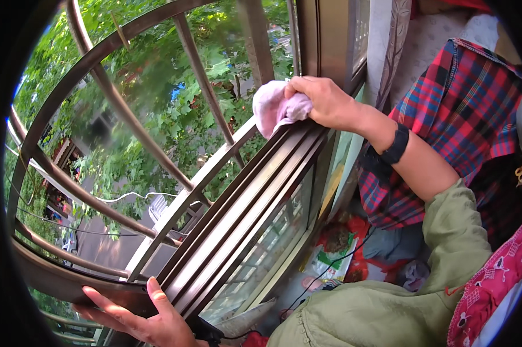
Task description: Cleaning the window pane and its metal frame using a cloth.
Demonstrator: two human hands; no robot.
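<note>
A crumpled pale pink cloth [283, 110] is bunched in my right hand [325, 104], whose fingers are closed round it. It sits at the far end of the window's metal sill track [243, 217], beside the brown frame post. Down at the lower left, my left hand [142, 317] has its fingers spread and rests against the brown window frame [93, 292], near the close end of the track. Nothing shows in that hand. A black band circles my right wrist.
Metal security bars [131, 130] stand outside, with trees and a street below. To the right hangs a red and blue plaid cloth [440, 133]. Bags and packets [336, 248] lie beneath it, crossed by a thin black cable. Glass panes [261, 260] run under the track.
</note>
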